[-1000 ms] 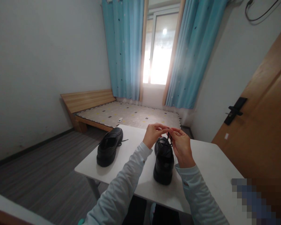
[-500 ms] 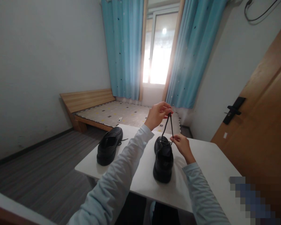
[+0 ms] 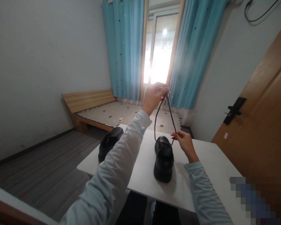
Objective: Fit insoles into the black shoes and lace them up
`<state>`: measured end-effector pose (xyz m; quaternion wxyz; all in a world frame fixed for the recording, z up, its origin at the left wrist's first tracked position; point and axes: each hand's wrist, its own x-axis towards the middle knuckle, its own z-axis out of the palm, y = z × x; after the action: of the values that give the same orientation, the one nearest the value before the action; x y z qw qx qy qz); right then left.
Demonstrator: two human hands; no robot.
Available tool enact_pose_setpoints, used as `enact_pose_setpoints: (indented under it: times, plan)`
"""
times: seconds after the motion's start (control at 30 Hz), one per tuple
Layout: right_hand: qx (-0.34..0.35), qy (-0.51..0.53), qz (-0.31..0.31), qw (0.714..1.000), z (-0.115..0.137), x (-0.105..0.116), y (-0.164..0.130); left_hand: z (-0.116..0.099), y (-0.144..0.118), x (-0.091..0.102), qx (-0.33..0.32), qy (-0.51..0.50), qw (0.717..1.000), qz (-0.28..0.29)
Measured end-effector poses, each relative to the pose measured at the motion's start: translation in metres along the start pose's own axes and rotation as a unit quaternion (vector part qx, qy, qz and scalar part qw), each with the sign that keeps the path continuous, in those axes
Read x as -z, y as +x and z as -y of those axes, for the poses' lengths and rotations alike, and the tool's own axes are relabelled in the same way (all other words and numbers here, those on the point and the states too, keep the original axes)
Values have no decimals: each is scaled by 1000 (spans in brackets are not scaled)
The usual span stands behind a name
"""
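Note:
A black shoe [image 3: 163,164] stands on the white table with its heel toward me. Its black shoelace [image 3: 155,123] rises from it in a tall, narrow loop. High above the shoe, my left hand [image 3: 155,96] pinches the top of the lace. My right hand [image 3: 183,139] is lower, just right of the shoe's toe, its thumb and finger closed on one strand of the same lace. A second black shoe [image 3: 110,140] sits at the table's left side, partly covered by my left sleeve.
The white table [image 3: 140,175] spans the space before me. Behind it stands a low wooden bed [image 3: 93,101] with a small white remote [image 3: 120,119] on its mattress. Blue curtains [image 3: 126,53] frame a bright window. A wooden door [image 3: 259,125] is at the right.
My left hand has risen, drawing the shoelace up into a taller, wider loop. My right hand has shifted slightly up and right, still at the lace.

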<state>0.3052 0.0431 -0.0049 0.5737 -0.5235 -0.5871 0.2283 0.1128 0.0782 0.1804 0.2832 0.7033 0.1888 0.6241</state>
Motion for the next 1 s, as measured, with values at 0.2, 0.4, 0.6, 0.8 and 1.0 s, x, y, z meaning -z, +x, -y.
enact_pose_setpoints:
  times: [0.2,0.4,0.6,0.8,1.0]
  plan:
    - [19,60,2,998,19,-2,2,-8,3,-2,-24,17,1000,3]
    - [52,25,60,997,19,-8,4,-22,6,-13,0,-1,999,50]
    - [4,19,191,981,-5,-22,-1,-30,16,-30,8,-5,995,95]
    - [-7,22,129,991,-9,-21,-4,-31,20,-42,0,22,994,107]
    - [-3,43,67,997,-7,-9,-1,-2,24,-17,1,100,995,29]
